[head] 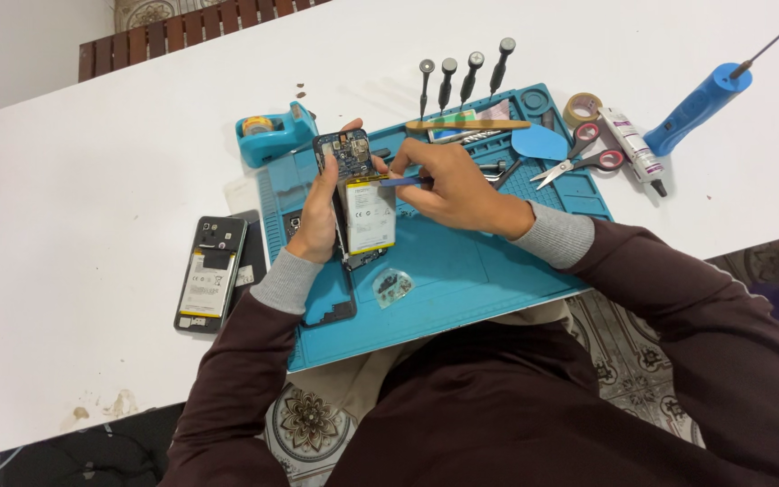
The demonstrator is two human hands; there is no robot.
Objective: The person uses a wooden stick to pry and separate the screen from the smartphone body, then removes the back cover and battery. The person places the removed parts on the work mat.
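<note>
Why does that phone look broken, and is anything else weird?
The opened black phone in the left hand has its back off, showing the white battery. The right hand pokes it with a thin blue tool. Brownish stains mark the white table edge.

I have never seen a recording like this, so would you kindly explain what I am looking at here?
This is one picture from a camera on a person's head, looking down at their own bare hands. The left hand holds an opened phone upright over a blue work mat on a white table. The right hand presses a thin blue tool against the phone. Around them lie a second opened phone, four screwdrivers, scissors and a tape dispenser.
</note>
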